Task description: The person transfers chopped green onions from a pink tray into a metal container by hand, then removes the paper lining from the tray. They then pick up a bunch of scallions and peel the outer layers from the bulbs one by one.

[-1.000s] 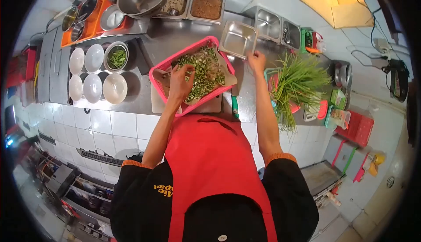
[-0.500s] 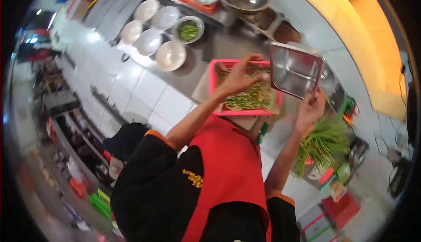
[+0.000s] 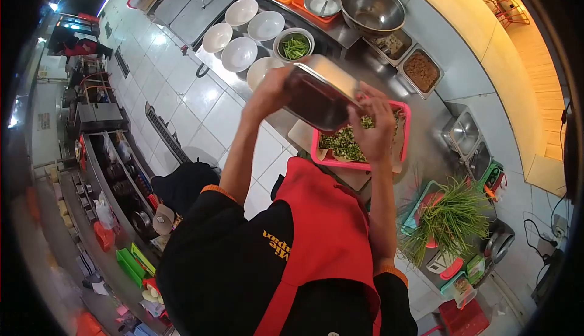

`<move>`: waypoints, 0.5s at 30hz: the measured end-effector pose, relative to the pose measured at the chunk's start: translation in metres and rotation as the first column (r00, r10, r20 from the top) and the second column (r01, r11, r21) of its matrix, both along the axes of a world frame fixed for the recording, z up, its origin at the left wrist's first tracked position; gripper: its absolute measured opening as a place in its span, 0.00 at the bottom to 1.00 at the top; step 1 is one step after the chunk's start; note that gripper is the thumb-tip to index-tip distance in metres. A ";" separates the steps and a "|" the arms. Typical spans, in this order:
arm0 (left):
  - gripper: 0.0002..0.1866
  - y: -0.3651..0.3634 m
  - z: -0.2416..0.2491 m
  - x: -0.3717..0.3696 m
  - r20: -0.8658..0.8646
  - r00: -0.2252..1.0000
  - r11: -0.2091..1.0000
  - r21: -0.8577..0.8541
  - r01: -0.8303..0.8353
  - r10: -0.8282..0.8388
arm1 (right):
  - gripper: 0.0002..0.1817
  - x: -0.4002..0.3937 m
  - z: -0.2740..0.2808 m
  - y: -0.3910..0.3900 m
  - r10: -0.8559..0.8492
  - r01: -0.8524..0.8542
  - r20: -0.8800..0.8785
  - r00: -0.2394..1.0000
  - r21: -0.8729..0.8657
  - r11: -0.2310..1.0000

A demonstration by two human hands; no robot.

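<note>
Stainless counters crowd this tiled kitchen, where a person in a red apron holds a rectangular steel pan [image 3: 321, 94] lifted in both hands above the worktop. Left hand [image 3: 271, 87] clasps the pan's upper-left end; right hand [image 3: 373, 130] closes on its lower-right end, so the pan's long axis runs slantwise between the two grips. It hangs tilted, its underside apparently turned toward the camera, though the fisheye view leaves that unsure. Directly beyond and below the right hand sits the pink basket [image 3: 403, 130] of chopped greens [image 3: 344, 142], nearer that hand than the left. White bowls [image 3: 238, 53] line the counter's far left.
</note>
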State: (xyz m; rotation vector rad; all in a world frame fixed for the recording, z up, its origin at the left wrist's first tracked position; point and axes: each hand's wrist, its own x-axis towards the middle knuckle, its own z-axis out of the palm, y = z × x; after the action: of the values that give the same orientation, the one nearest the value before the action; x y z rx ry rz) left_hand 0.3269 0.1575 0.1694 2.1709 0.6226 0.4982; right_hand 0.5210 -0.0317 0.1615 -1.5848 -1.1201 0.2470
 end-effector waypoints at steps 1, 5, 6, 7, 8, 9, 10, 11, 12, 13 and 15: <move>0.27 0.008 -0.004 -0.013 0.002 0.997 0.997 -0.010 -0.079 0.079 | 0.11 -0.006 0.016 0.002 0.046 -0.044 0.070 0.997 -0.017 0.999; 0.28 0.043 -0.020 -0.055 0.006 0.932 0.927 0.102 -0.361 0.362 | 0.13 -0.004 -0.006 -0.010 0.068 -0.066 0.048 0.997 -0.044 0.997; 0.33 0.051 -0.029 -0.065 0.094 0.916 0.901 0.170 -0.400 0.389 | 0.12 -0.002 -0.015 -0.017 0.041 -0.045 -0.076 0.996 -0.041 0.998; 0.36 0.057 -0.028 -0.069 0.123 0.909 0.878 0.234 -0.417 0.399 | 0.12 0.002 -0.020 -0.025 0.041 -0.044 -0.077 0.996 -0.043 0.998; 0.40 0.060 -0.027 -0.073 0.152 0.901 0.851 0.297 -0.434 0.406 | 0.12 0.007 -0.025 -0.035 0.029 -0.039 -0.098 0.995 -0.103 0.994; 0.42 0.061 -0.029 -0.077 0.147 0.882 0.846 0.249 -0.472 0.448 | 0.11 0.013 -0.030 -0.045 0.012 -0.031 -0.117 0.993 -0.163 0.986; 0.45 0.062 -0.032 -0.079 0.140 0.862 0.839 0.200 -0.507 0.487 | 0.11 0.019 -0.040 -0.056 0.005 -0.025 -0.117 0.993 -0.165 0.986; 0.47 0.063 -0.035 -0.080 0.171 0.874 0.803 0.346 -0.486 0.455 | 0.11 0.026 -0.050 -0.067 -0.026 0.000 -0.138 0.990 -0.185 0.983; 0.47 0.062 -0.038 -0.081 0.170 0.877 0.807 0.344 -0.479 0.448 | 0.11 0.029 -0.052 -0.075 -0.058 0.025 -0.159 0.986 -0.204 0.979; 0.48 0.059 -0.041 -0.082 0.164 0.865 0.770 0.398 -0.498 0.474 | 0.09 0.031 -0.051 -0.084 -0.092 0.044 -0.220 0.971 -0.215 0.976; 0.50 0.058 -0.053 -0.086 0.167 0.847 0.717 0.465 -0.519 0.505 | 0.09 0.041 -0.064 -0.105 -0.120 0.071 -0.214 0.969 -0.223 0.972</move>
State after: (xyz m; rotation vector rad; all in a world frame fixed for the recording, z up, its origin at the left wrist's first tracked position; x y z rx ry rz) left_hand 0.2410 0.2156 0.1167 2.4431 1.2092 1.0892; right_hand 0.5621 -0.1363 0.0976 -1.7463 -0.8590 0.4847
